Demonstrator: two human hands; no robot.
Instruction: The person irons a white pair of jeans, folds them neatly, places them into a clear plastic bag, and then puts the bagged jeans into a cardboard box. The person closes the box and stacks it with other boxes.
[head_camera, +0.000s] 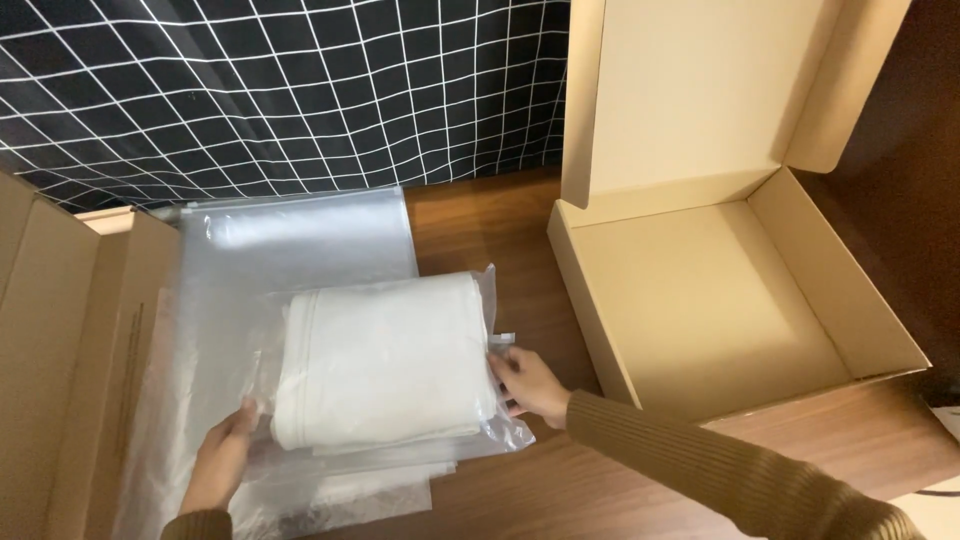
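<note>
Cloth bag (385, 365) lies between both hands (222, 455).

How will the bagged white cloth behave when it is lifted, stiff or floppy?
The bagged cloth is probably floppy: it is soft folded fabric and both hands, left hand and right hand, grip opposite ends. Its glossy plastic looks slippery, more so lying on the plastic bags.

Bagged folded cloth (385, 362) at lower centre of frame, lying on a stack of plastic bags (290, 240). Open box (730, 300) to its right on the worktop (480, 230). Flat cartons (60, 330) at left edge. Curtain (280, 90) across top.
</note>
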